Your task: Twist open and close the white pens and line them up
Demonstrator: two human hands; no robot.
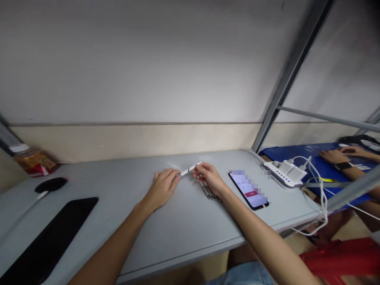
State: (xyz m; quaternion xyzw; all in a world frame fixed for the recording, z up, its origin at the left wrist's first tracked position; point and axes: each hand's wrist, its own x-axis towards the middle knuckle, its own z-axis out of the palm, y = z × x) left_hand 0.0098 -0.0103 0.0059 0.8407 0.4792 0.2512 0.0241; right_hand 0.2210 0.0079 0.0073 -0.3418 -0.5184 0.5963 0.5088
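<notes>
A slim white pen (187,171) with a dark mark on its barrel is held slantwise just above the grey desk, between my two hands. My left hand (164,187) is closed around its lower left end, where a dark tip partly shows beside the thumb. My right hand (209,177) pinches the upper right end with thumb and fingers. Beneath my right hand lie several thin grey pens (208,190) side by side, partly hidden by that hand and wrist.
A phone (249,190) with a lit screen lies right of my right hand, and a white power strip (285,174) with cables stands beyond it. Leftward are a black mat (56,237), a black mouse (51,184) and a bottle (34,160). Another person's hands (334,156) are at the far right.
</notes>
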